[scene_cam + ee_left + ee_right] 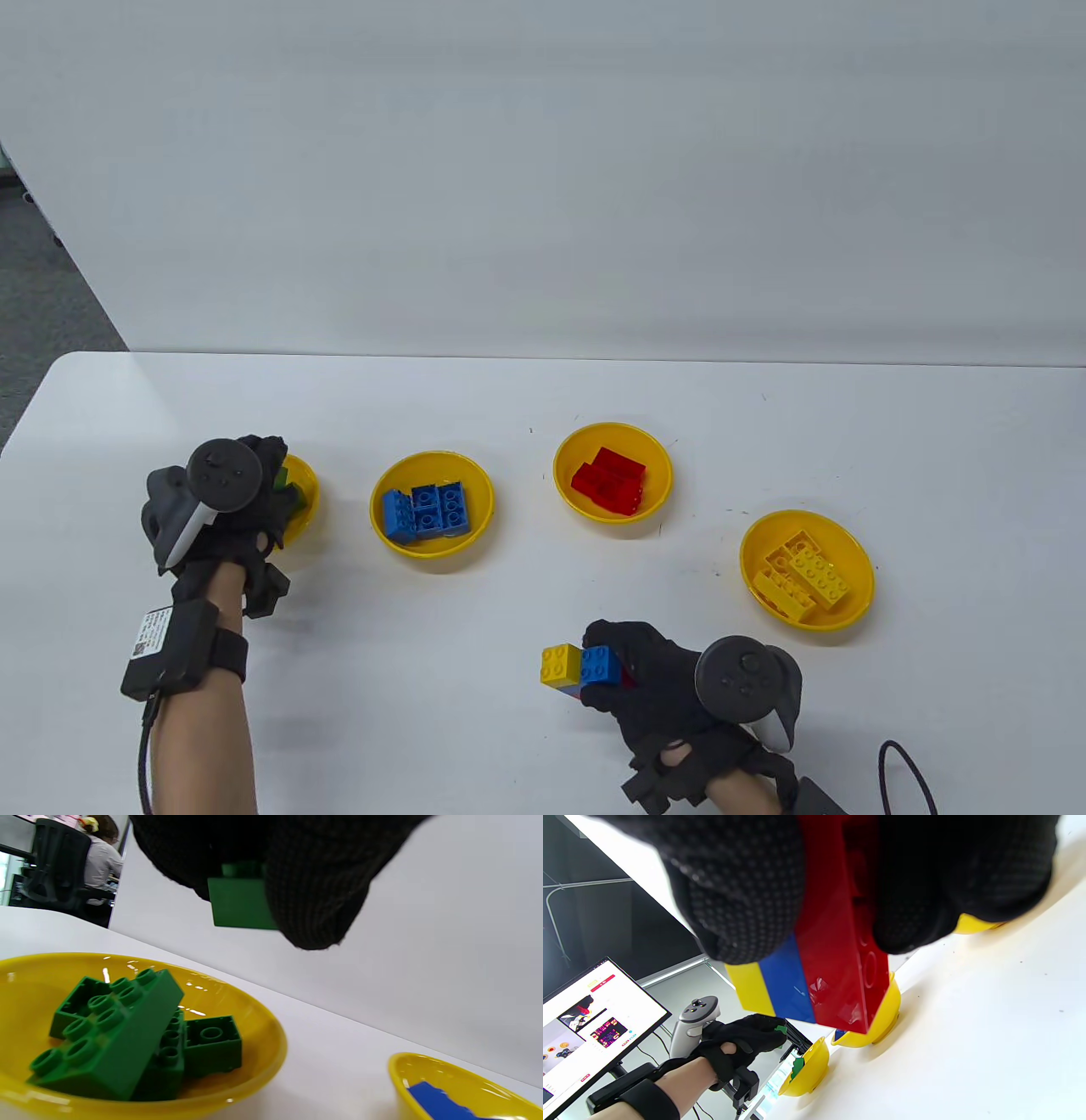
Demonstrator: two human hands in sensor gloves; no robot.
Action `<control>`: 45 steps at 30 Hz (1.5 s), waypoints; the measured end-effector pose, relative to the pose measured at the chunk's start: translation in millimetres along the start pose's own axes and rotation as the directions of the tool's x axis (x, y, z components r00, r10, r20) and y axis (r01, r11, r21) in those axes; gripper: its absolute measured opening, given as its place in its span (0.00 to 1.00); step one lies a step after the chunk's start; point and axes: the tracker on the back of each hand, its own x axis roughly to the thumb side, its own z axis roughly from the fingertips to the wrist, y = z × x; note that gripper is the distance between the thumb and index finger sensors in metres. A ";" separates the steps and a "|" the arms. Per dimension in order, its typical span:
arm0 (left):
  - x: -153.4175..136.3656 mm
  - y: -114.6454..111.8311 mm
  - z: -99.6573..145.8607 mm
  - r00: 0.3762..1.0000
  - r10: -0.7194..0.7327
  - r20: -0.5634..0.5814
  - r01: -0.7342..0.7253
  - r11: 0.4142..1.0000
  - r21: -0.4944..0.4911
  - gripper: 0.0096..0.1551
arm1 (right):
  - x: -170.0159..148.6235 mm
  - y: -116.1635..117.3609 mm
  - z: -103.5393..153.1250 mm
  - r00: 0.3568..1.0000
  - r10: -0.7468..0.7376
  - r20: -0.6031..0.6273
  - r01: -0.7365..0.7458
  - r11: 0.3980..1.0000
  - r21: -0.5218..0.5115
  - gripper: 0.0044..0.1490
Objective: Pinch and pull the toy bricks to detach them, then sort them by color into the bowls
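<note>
My left hand point(254, 488) hovers over the leftmost yellow bowl point(304, 509) and pinches a small green brick point(239, 902) above it. That bowl point(258, 1027) holds several green bricks point(114, 1035). My right hand point(645, 679) sits near the table's front edge and grips a brick stack: a yellow brick point(560, 664) and a blue brick point(601, 666) on a long red brick point(844, 942). In the right wrist view the fingers point(742, 887) curl round the red brick, and the left hand point(742, 1039) shows by the green bowl point(806, 1071).
Three more yellow bowls stand in a row to the right: one with blue bricks point(431, 508), one with red bricks point(612, 482), one with yellow bricks point(806, 577). A white wall rises behind the table. A black cable point(904, 768) lies at the front right.
</note>
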 end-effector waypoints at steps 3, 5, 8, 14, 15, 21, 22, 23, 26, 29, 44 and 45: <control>-13.9 -1.3 -4.3 0.990 0.098 -0.099 -0.098 0.995 0.010 0.43 | -1.4 0.8 -0.1 1.000 0.006 -0.008 -0.006 1.000 0.002 0.40; -19.4 5.1 -1.5 0.986 0.111 -0.128 -0.104 0.993 0.059 0.42 | -0.8 -0.3 0.5 1.000 0.003 -0.011 -0.003 1.000 -0.002 0.40; -17.8 21.6 8.1 0.980 0.171 -0.103 -0.160 0.981 0.106 0.39 | 0.3 -2.4 1.1 1.000 -0.010 -0.010 0.009 1.000 -0.017 0.40; 27.9 72.1 47.0 0.942 0.316 0.117 -0.331 0.932 0.148 0.39 | -4.0 -5.9 1.1 0.984 -0.171 -0.051 0.168 0.984 -0.064 0.40; 41.4 81.0 57.3 0.928 0.330 0.171 -0.354 0.925 0.140 0.39 | -5.1 -6.7 1.1 0.976 -0.211 -0.057 0.206 0.976 -0.075 0.41; 106.9 105.4 125.2 0.777 0.440 0.451 -0.518 0.853 0.059 0.42 | -10.4 -12.5 2.6 0.909 -0.412 -0.063 0.400 0.905 -0.146 0.41; 113.1 104.1 133.0 0.740 0.477 0.475 -0.555 0.831 0.031 0.42 | -11.0 -13.2 2.7 0.900 -0.432 -0.058 0.420 0.895 -0.151 0.41; 120.5 99.8 142.4 0.690 0.524 0.500 -0.600 0.800 -0.009 0.42 | -11.6 -13.7 2.4 0.889 -0.456 -0.051 0.444 0.883 -0.153 0.41; 135.9 76.5 155.1 0.607 0.611 0.509 -0.654 0.747 -0.118 0.43 | -14.0 -13.6 1.5 0.854 -0.518 -0.040 0.506 0.848 -0.158 0.41; 147.4 36.8 154.6 0.581 0.663 0.472 -0.657 0.724 -0.210 0.46 | -15.9 -12.8 0.4 0.832 -0.554 -0.036 0.542 0.824 -0.167 0.41; 192.0 -77.5 175.6 0.506 0.807 0.304 -0.607 0.584 -0.539 0.39 | -19.5 4.4 -0.6 0.848 -0.517 -0.113 0.500 0.853 -0.151 0.42; 190.6 -77.1 175.5 0.513 0.802 0.305 -0.605 0.590 -0.535 0.39 | -16.0 4.0 0.7 0.885 -0.442 -0.143 0.425 0.895 -0.138 0.45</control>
